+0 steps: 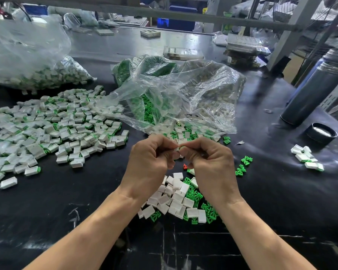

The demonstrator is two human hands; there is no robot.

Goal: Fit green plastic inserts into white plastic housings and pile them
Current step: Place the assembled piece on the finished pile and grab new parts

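My left hand point(149, 162) and my right hand point(209, 164) meet above the black table, fingers curled. Between the fingertips my left hand pinches a small white housing point(176, 149). A sliver of green insert point(182, 146) shows at my right hand's fingertips; most of both parts is hidden. Below my wrists lies a heap of loose white housings point(174, 199) mixed with green inserts point(197, 195). A wide pile of assembled white-and-green pieces point(53, 125) spreads over the left of the table.
An open clear bag point(180, 96) of green inserts and white housings lies behind my hands. Another bag of assembled pieces point(35, 61) sits far left. A dark flask point(312, 92), its cap point(321, 132), a small pile of pieces point(306, 157) and one red insert point(185, 166) are nearby.
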